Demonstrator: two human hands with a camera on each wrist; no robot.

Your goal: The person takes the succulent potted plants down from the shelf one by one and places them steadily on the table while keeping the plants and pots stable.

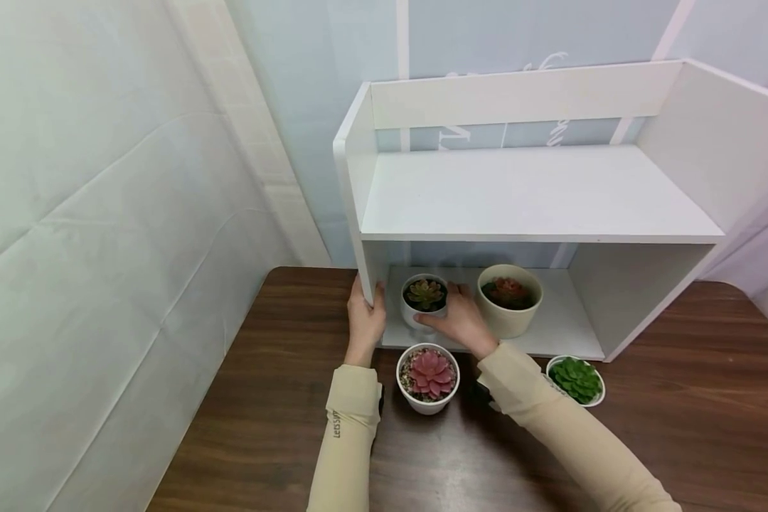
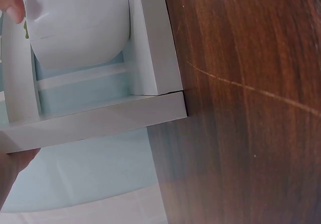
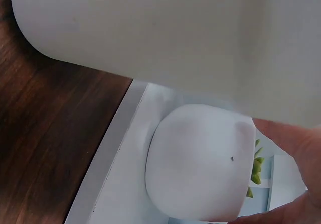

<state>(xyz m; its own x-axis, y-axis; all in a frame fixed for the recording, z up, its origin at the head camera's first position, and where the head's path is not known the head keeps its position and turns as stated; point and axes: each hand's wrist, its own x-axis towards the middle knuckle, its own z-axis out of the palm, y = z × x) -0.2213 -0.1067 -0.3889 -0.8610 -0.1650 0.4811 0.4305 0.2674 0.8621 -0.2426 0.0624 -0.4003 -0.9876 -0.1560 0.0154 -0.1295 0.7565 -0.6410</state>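
My right hand (image 1: 466, 321) holds a small white pot (image 1: 412, 317) with a yellow-green succulent (image 1: 425, 293), thumb and fingers around its rim. That pot is in the lower left compartment of a white two-tier shelf (image 1: 537, 192); in the right wrist view the pot (image 3: 200, 163) is low over the bottom board, and I cannot tell whether it touches. My left hand (image 1: 365, 320) grips the front edge of the shelf's left side panel (image 1: 352, 192), thumb on the inner side. To the right of my right hand stands a larger cream pot (image 1: 508, 323) with a reddish succulent.
A white pot (image 1: 427, 407) with a pink succulent stands on the brown wooden table (image 1: 275, 398), before the shelf and between my forearms. Beyond my right forearm is a white pot with a green plant (image 1: 574, 380). Light cloth (image 1: 102, 213) hangs at the left.
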